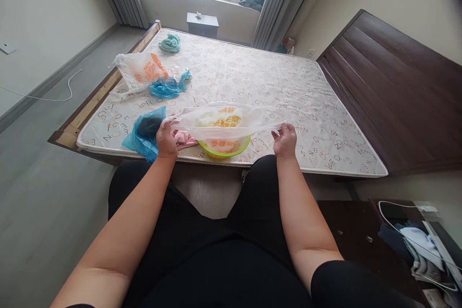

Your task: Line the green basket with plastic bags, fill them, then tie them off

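Plastic bag [224, 118], see-through white with orange print, is pulled out flat between both hands, low over the near edge of the mattress [274, 82]. The left hand [166, 140] has its fingers closed on the bag's left end. The right hand [285, 140] pinches the right end in closed fingers, and the film runs taut from one hand to the other.

Directly beneath the bag a green basket [224, 148] sits at the mattress's near edge, partly seen through the film. A pink cloth [185, 139] lies between the left hand and the basket, just beside both.

Left of that hand, near the near-left corner, an open blue bag [142, 134] holds something dark. Farther up the left edge lies a second white bag [141, 71] with orange print, and a crumpled blue bag [166, 87] lies right against it. A teal cloth [170, 42] rests near the far-left corner.

Beyond the far edge stands a dark nightstand [202, 23]. A dark wooden headboard [397, 86] lines the right edge.
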A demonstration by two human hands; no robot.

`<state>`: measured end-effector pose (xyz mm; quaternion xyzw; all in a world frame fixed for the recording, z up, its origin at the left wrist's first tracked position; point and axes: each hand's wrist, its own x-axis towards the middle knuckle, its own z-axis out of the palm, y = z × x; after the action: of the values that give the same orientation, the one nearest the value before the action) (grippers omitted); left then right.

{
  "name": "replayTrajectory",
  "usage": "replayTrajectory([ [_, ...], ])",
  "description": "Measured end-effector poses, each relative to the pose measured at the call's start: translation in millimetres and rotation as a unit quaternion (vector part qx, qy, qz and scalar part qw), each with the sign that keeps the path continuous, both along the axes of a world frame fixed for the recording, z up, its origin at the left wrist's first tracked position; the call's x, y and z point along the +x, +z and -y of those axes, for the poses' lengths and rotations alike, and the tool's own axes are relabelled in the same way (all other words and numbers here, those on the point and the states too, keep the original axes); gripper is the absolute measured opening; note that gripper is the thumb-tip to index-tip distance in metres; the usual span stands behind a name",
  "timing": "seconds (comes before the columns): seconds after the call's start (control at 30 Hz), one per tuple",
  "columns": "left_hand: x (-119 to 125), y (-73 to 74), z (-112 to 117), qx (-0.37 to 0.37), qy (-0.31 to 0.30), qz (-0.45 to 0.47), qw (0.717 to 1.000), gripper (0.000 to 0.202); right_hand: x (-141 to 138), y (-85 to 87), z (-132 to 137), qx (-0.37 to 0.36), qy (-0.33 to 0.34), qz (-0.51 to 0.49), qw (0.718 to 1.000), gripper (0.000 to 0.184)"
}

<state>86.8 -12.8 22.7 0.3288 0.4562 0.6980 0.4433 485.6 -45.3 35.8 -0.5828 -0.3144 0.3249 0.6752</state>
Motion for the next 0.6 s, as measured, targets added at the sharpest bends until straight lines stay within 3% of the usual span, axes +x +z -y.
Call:
replayTrajectory([
  [0.1, 0.4, 7.4, -0.3, 0.050, -0.002, 0.016, 0.999, 0.042, 1.7, 8.9, 6.7, 0.017, 0.008, 0.010, 1.000, 0.030],
  [0.23, -0.8, 5.2, -1.1, 0.015, 0.004, 0.028, 0.999, 0.050, -5.1, 15.7, 8.6, 0.003, 0.032, 0.044, 0.998, 0.035],
  [0.43, -1.5, -8.3, 2.2, -0.028, -0.129, 0.006, 0.991, 0.070, -23.3, 0.1, 10.1, -0.021, 0.096, 0.033, 0.995, 0.051],
  [0.6, 4.5, -17.8, 5.5, -0.051, -0.195, -0.066, 0.977, 0.071, -36.8, -14.5, 10.4, -0.089, 0.154, 0.011, 0.984, 0.072],
])
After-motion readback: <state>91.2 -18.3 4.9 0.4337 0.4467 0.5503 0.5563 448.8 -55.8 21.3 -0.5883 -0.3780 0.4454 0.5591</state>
